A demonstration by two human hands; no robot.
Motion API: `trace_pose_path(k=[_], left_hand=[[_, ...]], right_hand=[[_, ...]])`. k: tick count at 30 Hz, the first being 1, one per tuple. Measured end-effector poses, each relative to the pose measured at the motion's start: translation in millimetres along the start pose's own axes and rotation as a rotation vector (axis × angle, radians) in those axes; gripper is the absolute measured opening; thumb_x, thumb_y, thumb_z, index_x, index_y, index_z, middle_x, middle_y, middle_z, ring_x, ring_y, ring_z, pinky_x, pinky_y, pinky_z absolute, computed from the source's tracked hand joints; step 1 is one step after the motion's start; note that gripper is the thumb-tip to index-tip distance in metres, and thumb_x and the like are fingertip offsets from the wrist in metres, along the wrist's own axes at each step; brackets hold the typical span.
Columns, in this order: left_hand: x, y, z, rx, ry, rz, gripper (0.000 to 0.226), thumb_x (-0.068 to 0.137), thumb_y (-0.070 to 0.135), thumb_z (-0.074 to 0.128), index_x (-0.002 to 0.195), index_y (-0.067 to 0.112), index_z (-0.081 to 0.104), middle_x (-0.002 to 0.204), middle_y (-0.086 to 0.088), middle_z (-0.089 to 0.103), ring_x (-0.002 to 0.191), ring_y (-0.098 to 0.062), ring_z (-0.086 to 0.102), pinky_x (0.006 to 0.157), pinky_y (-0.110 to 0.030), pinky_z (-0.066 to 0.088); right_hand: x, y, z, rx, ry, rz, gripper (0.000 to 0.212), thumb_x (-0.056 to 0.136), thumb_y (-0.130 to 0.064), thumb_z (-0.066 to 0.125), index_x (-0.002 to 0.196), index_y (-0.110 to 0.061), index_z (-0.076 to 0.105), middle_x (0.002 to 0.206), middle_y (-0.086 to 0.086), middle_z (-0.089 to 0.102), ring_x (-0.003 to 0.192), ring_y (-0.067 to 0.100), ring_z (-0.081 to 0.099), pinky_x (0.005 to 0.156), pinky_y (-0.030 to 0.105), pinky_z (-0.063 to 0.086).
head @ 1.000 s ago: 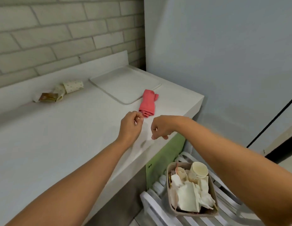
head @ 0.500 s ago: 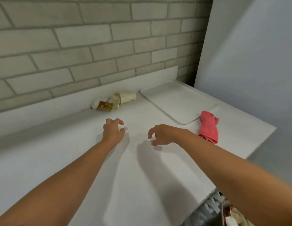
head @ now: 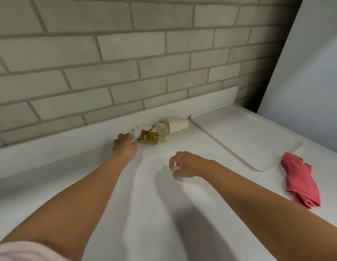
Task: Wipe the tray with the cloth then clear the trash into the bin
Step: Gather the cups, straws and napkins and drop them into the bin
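Note:
A white tray (head: 244, 136) lies at the back right of the white counter, with nothing on it. A crumpled pink cloth (head: 301, 179) lies on the counter just right of the tray's near corner. A small heap of trash sits against the backsplash: two dotted paper cups (head: 175, 126) on their sides, an orange packet (head: 148, 137) and a white tissue (head: 136, 131). My left hand (head: 124, 147) reaches to the heap's left edge, its fingertips at the tissue. My right hand (head: 186, 163) hovers over the counter with loosely curled fingers, holding nothing.
A grey brick wall (head: 126, 53) rises behind the low white backsplash (head: 69, 136). A pale blue wall (head: 314, 72) closes the right side. The white counter (head: 154, 213) stretches toward me. No bin is in view.
My view has swung left and up from the counter edge and the bin below it. Both hands have moved forward, the left up to the trash heap.

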State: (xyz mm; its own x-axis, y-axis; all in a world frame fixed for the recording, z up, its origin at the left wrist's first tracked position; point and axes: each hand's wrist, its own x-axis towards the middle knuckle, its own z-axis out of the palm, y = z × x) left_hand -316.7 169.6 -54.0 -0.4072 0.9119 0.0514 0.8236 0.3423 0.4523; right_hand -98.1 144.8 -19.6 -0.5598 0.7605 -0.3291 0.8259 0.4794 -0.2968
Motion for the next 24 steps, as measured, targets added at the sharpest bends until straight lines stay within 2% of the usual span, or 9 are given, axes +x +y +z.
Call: trace_pose_path(k=[5, 10, 13, 18, 21, 22, 24], left_hand=[[34.8, 11.0, 12.1, -0.076, 0.052, 0.076, 0.036, 0.097, 0.010, 0.038, 0.133, 0.008, 0.045, 0.142, -0.011, 0.038, 0.127, -0.029, 0.040, 0.104, -0.038, 0.036], [53.8, 17.1, 26.6, 0.081, -0.026, 0.162, 0.043, 0.099, 0.013, 0.035, 0.141, 0.020, 0.034, 0.149, -0.003, 0.033, 0.134, -0.025, 0.032, 0.108, -0.042, 0.031], [60.4, 13.2, 31.4, 0.134, -0.046, 0.123, 0.043, 0.100, 0.019, 0.032, 0.142, 0.025, 0.035, 0.144, -0.004, 0.040, 0.131, -0.026, 0.036, 0.106, -0.043, 0.031], [63.5, -1.0, 38.6, 0.138, -0.013, 0.102, 0.032, 0.100, 0.023, 0.035, 0.121, 0.010, 0.055, 0.125, -0.010, 0.049, 0.116, -0.026, 0.046, 0.094, -0.033, 0.036], [61.9, -6.3, 38.8, 0.067, 0.020, 0.083, 0.026, 0.099, 0.028, 0.039, 0.108, 0.008, 0.053, 0.112, -0.011, 0.055, 0.093, -0.026, 0.053, 0.071, -0.028, 0.040], [60.1, -6.3, 36.4, 0.049, 0.034, 0.075, 0.025, 0.098, 0.026, 0.039, 0.108, 0.007, 0.052, 0.110, -0.012, 0.054, 0.092, -0.027, 0.053, 0.070, -0.030, 0.040], [61.4, -9.6, 35.2, 0.094, -0.007, 0.073, 0.028, 0.098, 0.022, 0.040, 0.116, 0.004, 0.053, 0.120, -0.013, 0.049, 0.106, -0.028, 0.052, 0.085, -0.032, 0.040]], right_hand=[[28.1, -3.8, -2.9, -0.042, 0.038, -0.037, 0.030, 0.092, -0.024, 0.055, 0.122, -0.018, 0.057, 0.127, 0.004, 0.047, 0.119, 0.023, 0.046, 0.091, 0.031, 0.042], [61.0, -4.6, -9.2, -0.027, 0.160, -0.086, 0.034, 0.090, -0.019, 0.057, 0.124, -0.017, 0.056, 0.128, 0.007, 0.043, 0.123, 0.024, 0.038, 0.095, 0.034, 0.042], [85.6, -10.0, -10.8, -0.007, 0.243, -0.097, 0.046, 0.088, -0.011, 0.057, 0.133, -0.013, 0.048, 0.132, 0.010, 0.037, 0.126, 0.026, 0.036, 0.097, 0.036, 0.043], [121.3, -25.3, -5.3, -0.018, 0.327, -0.112, 0.063, 0.085, -0.007, 0.059, 0.142, -0.011, 0.032, 0.139, 0.010, 0.034, 0.129, 0.029, 0.034, 0.101, 0.037, 0.040], [140.5, -29.2, 1.3, -0.040, 0.306, -0.082, 0.067, 0.084, -0.008, 0.056, 0.144, -0.013, 0.026, 0.144, 0.009, 0.031, 0.133, 0.029, 0.029, 0.107, 0.042, 0.034], [145.0, -30.3, 3.4, -0.064, 0.287, -0.059, 0.066, 0.086, -0.011, 0.055, 0.144, -0.014, 0.025, 0.144, 0.009, 0.032, 0.132, 0.029, 0.030, 0.108, 0.044, 0.033], [150.9, -33.1, 6.8, -0.140, 0.271, -0.033, 0.059, 0.088, -0.016, 0.052, 0.142, -0.015, 0.029, 0.140, 0.010, 0.037, 0.128, 0.030, 0.034, 0.108, 0.048, 0.032]])
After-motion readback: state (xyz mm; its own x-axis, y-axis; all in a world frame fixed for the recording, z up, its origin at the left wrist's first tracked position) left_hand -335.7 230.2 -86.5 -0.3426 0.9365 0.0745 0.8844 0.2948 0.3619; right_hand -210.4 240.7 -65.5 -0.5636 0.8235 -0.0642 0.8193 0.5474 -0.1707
